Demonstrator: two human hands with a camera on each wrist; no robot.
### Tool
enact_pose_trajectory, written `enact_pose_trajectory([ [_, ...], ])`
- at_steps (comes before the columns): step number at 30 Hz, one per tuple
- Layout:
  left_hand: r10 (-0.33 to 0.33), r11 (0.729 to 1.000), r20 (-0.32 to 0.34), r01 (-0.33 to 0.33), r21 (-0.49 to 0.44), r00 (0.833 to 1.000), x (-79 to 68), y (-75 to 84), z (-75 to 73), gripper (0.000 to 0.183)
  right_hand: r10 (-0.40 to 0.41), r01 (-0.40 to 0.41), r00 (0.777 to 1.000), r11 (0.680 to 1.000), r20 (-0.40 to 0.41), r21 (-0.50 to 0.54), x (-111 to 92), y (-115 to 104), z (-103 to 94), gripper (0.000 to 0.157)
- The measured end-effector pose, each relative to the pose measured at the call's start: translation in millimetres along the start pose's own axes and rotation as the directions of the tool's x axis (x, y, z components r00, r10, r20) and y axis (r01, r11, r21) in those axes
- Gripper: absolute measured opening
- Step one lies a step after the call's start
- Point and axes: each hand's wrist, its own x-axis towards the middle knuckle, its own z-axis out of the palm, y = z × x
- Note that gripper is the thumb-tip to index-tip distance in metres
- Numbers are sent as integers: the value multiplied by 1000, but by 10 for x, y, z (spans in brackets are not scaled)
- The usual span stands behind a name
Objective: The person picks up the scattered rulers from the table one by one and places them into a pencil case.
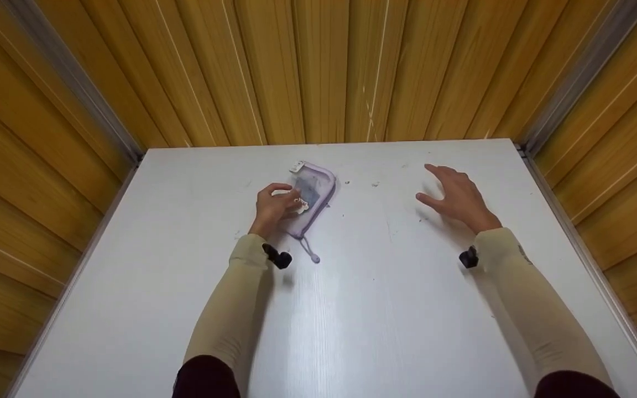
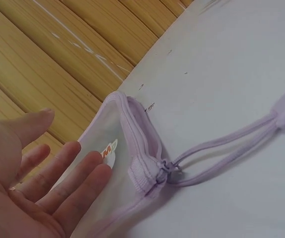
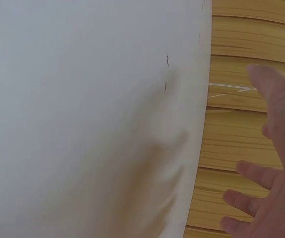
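A lilac zip pouch (image 1: pixel 325 190) with a see-through panel lies left of the table's middle. Its cord loop (image 1: pixel 308 250) trails toward the near side, and a bluish-grey patch shows through the panel. My left hand (image 1: pixel 278 205) is over the pouch's left side with loosely bent fingers, gripping nothing. In the left wrist view those fingers (image 2: pixel 78 191) overlap the panel beside a printed sticker (image 2: pixel 109 153). Well to the right, my right hand (image 1: pixel 458 196) hovers over the table, thumb and fingers spread, with nothing in it.
The white table (image 1: pixel 385 320) has small scuff marks (image 1: pixel 375 184) on its surface. Yellow wood-patterned curtains or panels (image 1: pixel 318 72) stand behind it and at both sides. A small white tag (image 1: pixel 297 167) sits at the pouch's far corner.
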Motion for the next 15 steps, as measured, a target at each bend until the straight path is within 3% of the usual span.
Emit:
enact_pose_trajectory([
  [6,55,998,46,-55,8,997,-18,10,-25,51,-6,5,1000,1000,-9,-28,-21,-5,-25,89],
  [11,104,990,57,-109,89,993,-23,-23,-66,67,8,-8,1000,999,2,-51,-68,-18,-35,88],
  [15,185,970,82,-196,147,979,-63,-53,-102,68,-20,19,1000,997,-12,-79,-143,-15,-34,87],
])
